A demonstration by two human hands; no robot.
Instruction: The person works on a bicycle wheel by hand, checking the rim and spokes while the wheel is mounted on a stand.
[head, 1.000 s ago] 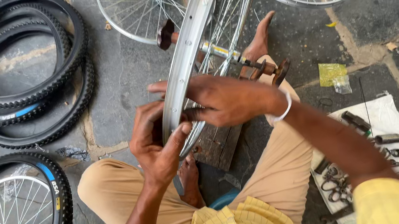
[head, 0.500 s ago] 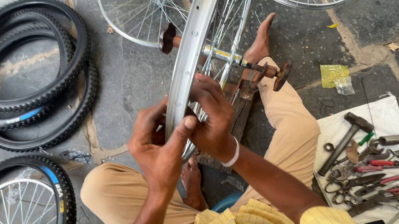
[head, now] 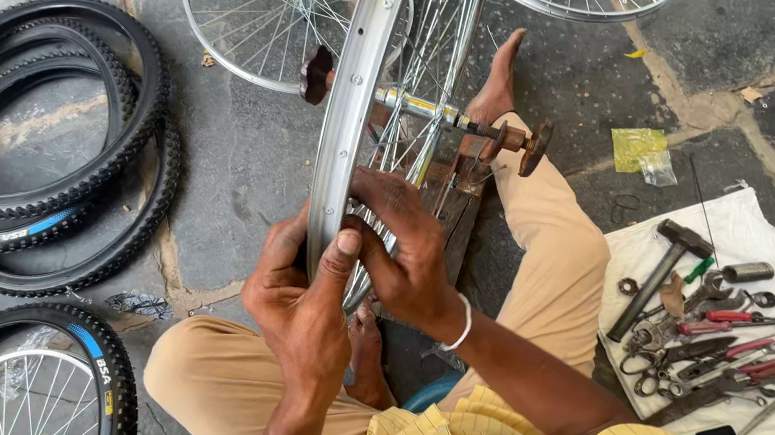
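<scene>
Stone floor, tyres lying left; my left hand clamps the silver rim steady, right hand pinching among the spokes.

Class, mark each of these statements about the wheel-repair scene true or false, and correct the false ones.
1. Both hands grip the silver wheel rim. True: the left hand and right hand clasp its lower edge.
2. The hammer lies on a white cloth. True.
3. The loose black tyres are stacked to the person's right. False: they lie on the left of the view.
4. The person wears shoes. False: a bare foot shows beside the wheel.
5. A white bangle sits on the right wrist. True.
</scene>
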